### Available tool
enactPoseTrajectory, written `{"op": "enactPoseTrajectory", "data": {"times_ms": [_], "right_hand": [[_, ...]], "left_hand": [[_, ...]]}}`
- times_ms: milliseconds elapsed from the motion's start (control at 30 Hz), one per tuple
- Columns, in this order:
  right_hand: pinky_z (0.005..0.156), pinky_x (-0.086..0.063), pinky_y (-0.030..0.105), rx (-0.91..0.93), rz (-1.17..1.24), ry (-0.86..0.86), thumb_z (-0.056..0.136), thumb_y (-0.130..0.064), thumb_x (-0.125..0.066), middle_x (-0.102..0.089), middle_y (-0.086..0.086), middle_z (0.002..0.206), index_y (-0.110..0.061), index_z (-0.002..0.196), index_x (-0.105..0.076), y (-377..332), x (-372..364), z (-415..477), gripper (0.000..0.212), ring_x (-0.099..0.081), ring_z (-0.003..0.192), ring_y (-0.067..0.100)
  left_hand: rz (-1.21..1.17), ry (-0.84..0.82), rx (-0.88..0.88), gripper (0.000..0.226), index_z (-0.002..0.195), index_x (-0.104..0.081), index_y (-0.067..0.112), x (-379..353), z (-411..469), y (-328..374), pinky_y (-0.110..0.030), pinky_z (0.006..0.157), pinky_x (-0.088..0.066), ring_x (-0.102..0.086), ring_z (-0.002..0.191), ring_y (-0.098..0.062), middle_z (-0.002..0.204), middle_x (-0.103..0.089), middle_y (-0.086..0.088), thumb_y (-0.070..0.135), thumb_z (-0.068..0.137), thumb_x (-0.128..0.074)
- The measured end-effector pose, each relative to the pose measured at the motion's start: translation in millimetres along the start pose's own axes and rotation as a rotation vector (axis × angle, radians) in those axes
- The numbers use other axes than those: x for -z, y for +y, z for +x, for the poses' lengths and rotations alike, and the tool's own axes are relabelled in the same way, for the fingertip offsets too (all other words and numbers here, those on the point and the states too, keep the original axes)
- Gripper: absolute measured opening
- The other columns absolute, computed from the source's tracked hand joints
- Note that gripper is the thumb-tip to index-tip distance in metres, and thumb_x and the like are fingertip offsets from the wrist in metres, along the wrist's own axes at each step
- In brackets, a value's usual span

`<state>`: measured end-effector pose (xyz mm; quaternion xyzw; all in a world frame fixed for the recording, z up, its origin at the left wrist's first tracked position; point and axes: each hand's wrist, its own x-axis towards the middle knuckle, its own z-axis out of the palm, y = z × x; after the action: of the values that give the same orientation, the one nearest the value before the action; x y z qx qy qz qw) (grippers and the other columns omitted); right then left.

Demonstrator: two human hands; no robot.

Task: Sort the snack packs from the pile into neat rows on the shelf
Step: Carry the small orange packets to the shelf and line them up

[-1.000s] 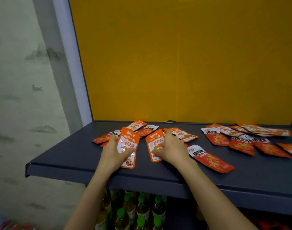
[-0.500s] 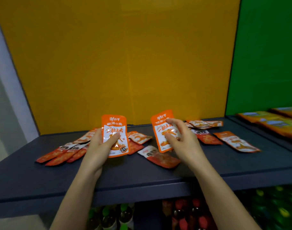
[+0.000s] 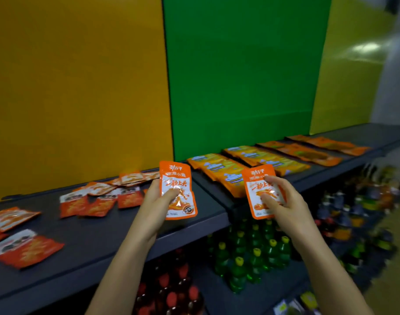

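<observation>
My left hand [image 3: 154, 206] holds an orange-and-white snack pack [image 3: 178, 189] upright above the dark shelf [image 3: 99, 244]. My right hand [image 3: 283, 205] grips a second matching pack [image 3: 261, 189] over the shelf's front edge, near the seam to the right-hand shelf section. A loose pile of red and orange packs [image 3: 96, 198] lies scattered on the shelf to the left. Neat rows of orange packs [image 3: 219, 169] lie flat on the shelf in front of the green panel.
Further rows of orange packs [image 3: 308, 153] run along the right-hand shelf. Behind stand yellow-orange [image 3: 76, 87] and green [image 3: 244, 76] back panels. Below the shelf are green bottles [image 3: 251, 258] and red bottles [image 3: 171, 289].
Both hands lifted one pack each from the pile and carried them to the right. The view swung right, bringing the green panel and the sorted rows into sight.
</observation>
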<state>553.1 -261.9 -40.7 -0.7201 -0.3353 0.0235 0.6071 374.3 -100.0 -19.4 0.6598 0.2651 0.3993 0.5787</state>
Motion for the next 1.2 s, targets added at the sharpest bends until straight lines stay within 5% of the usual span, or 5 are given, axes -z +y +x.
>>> {"op": "enactPoseTrajectory", "data": {"times_ms": [400, 633, 867, 1200], "right_hand": [[0.071, -0.057, 0.040, -0.099, -0.021, 0.151, 0.091, -0.018, -0.057, -0.059, -0.002, 0.116, -0.031, 0.119, -0.052, 95.1, 195.4, 45.3, 0.031, -0.067, 0.076, 0.009], [0.054, -0.050, 0.018, -0.107, -0.035, 0.270, 0.090, -0.014, -0.057, -0.058, -0.001, 0.114, -0.026, 0.119, -0.054, 147.4, 271.9, 81.1, 0.031, -0.062, 0.077, 0.004], [0.058, -0.049, 0.019, -0.115, -0.058, 0.312, 0.091, -0.015, -0.057, -0.058, -0.002, 0.113, -0.030, 0.114, -0.053, 206.6, 335.6, 149.6, 0.028, -0.062, 0.080, 0.006], [0.062, -0.052, 0.025, -0.064, -0.089, 0.308, 0.090, -0.017, -0.057, -0.060, -0.015, 0.099, -0.030, 0.115, -0.055, 264.5, 419.6, 298.0, 0.028, -0.066, 0.079, 0.010]], "left_hand": [[-0.063, -0.254, 0.044, 0.017, 0.100, -0.055, 0.027, -242.6, 12.7, -25.4, -0.033, 0.085, -0.050, -0.066, 0.091, -0.017, 0.106, -0.068, -0.003, 0.013, 0.092, -0.052], [-0.039, -0.397, 0.033, 0.017, 0.101, -0.053, 0.030, -357.1, 43.0, -41.3, -0.031, 0.086, -0.051, -0.066, 0.097, -0.016, 0.112, -0.066, -0.001, 0.016, 0.092, -0.054], [-0.041, -0.477, 0.041, 0.021, 0.113, -0.052, 0.021, -477.7, 88.9, -60.4, -0.024, 0.078, -0.051, -0.066, 0.097, -0.016, 0.113, -0.066, -0.002, 0.020, 0.092, -0.054], [-0.079, -0.469, 0.017, 0.017, 0.098, -0.050, 0.029, -640.9, 184.8, -54.1, -0.028, 0.078, -0.052, -0.064, 0.098, -0.019, 0.108, -0.065, -0.002, 0.013, 0.093, -0.050]]}}
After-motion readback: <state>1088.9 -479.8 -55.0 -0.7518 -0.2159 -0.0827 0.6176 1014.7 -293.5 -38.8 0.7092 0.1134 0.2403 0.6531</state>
